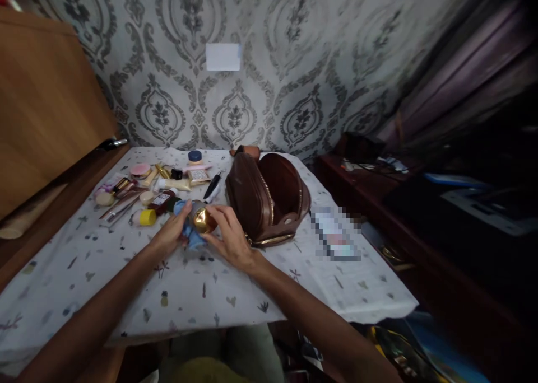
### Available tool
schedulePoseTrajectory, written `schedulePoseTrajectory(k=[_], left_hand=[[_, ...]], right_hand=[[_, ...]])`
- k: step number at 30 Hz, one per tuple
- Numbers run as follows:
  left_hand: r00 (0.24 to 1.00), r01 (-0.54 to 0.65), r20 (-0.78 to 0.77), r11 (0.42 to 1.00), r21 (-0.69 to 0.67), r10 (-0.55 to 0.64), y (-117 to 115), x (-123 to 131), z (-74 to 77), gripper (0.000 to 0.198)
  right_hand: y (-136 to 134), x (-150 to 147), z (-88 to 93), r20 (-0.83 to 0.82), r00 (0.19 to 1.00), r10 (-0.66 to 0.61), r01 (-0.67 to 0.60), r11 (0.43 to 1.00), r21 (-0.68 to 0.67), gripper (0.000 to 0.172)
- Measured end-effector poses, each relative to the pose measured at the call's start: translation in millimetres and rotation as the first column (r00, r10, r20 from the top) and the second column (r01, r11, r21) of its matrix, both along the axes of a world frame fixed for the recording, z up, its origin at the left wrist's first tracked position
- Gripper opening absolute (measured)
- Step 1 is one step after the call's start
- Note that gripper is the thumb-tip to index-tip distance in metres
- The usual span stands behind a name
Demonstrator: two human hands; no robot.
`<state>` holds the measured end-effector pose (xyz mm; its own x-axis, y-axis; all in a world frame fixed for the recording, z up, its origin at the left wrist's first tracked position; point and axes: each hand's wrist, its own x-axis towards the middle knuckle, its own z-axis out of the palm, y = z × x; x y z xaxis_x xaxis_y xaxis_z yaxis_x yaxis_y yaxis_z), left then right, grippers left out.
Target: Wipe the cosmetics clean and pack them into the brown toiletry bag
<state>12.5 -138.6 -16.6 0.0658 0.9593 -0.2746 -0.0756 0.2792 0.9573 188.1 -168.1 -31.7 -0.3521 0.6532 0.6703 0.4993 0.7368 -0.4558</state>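
Note:
Over the front of the table, my left hand (172,232) is closed on a light blue cloth (195,239), pressed against a round container with a shiny gold top (203,220). From the other side, the fingers of my right hand (231,237) curl round that same container. Its lower part is hidden by the cloth and my fingers. Close to my left hand lie a small bottle with a yellow cap (147,218) and a dark red labelled bottle (162,201). Just beyond my right hand stands a brown bag (247,198), its zipped top gaping.
Several cosmetics spread across the table's left, including a pink compact (140,170), a cream tube (174,185), a blue-lidded jar (194,157) and a black pen-like item (212,185). A blurred-out phone-like object (336,234) lies right of the bag on the patterned tablecloth (235,293).

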Motion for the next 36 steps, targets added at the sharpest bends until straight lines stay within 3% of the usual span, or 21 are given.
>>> schedulePoseTrajectory(k=[3, 6, 10, 13, 15, 17, 19, 21, 23, 25, 30, 34, 36], left_hand=[[0.999, -0.038, -0.023, 0.999, 0.003, 0.038, -7, 7, 18.8, 0.057], [0.994, -0.106, 0.04, 0.988, 0.111, 0.103, -11, 18, 38.3, 0.055], [0.984, -0.17, 0.079, 0.967, 0.188, 0.157, -15, 41, 54.1, 0.05], [1.0, 0.001, -0.013, 0.947, 0.32, 0.003, -21, 62, 60.6, 0.048], [0.965, 0.253, -0.187, 0.852, 0.458, -0.186, -28, 77, 65.9, 0.045], [0.847, 0.51, -0.447, 0.68, 0.527, -0.288, -37, 94, 72.5, 0.046], [0.658, 0.701, -0.711, 0.548, 0.457, -0.249, -45, 111, 78.3, 0.055], [0.42, 0.808, -0.893, 0.515, 0.287, -0.16, -50, 125, 80.4, 0.065], [0.209, 0.848, -0.971, 0.516, 0.12, -0.117, -53, 132, 77.5, 0.066], [0.09, 0.867, -0.99, 0.497, 0.026, -0.107, -53, 133, 70.4, 0.061], [-0.001, 0.889, -0.992, 0.454, -0.057, -0.123, -52, 124, 50.8, 0.073], [-0.029, 0.89, -0.989, 0.446, -0.092, -0.147, -52, 122, 41.6, 0.079], [-0.015, 0.894, -0.987, 0.44, -0.086, -0.161, -52, 123, 38.7, 0.082]], right_hand=[[-6, 12, 19.3, 0.096, 0.995, -0.024, 0.017, 0.997, 0.073, 0.061], [-15, 28, 45.5, 0.132, 0.991, -0.029, 0.013, 0.993, 0.121, 0.058], [-28, 54, 81.9, 0.015, 0.998, -0.058, 0.056, 0.992, 0.111, 0.06], [-30, 76, 101.4, -0.2, 0.962, -0.184, 0.192, 0.981, 0.025, 0.059], [-25, 92, 109.3, -0.328, 0.906, -0.268, 0.272, 0.962, -0.036, 0.055], [-17, 108, 113.7, -0.38, 0.862, -0.337, 0.325, 0.941, -0.097, 0.054], [-8, 123, 116.4, -0.336, 0.855, -0.395, 0.366, 0.919, -0.147, 0.054], [-2, 135, 119.0, -0.197, 0.873, -0.447, 0.416, 0.891, -0.18, 0.051], [0, 142, 122.3, 0.022, 0.879, -0.476, 0.47, 0.858, -0.208, 0.045], [0, 145, 126.1, 0.265, 0.853, -0.451, 0.511, 0.825, -0.242, 0.036], [2, 136, 133.6, 0.68, 0.692, -0.243, 0.545, 0.793, -0.271, 0.03], [10, 126, 134.8, 0.804, 0.594, -0.015, 0.494, 0.796, -0.35, 0.032], [14, 123, 133.2, 0.832, 0.554, 0.04, 0.497, 0.786, -0.368, 0.036]])
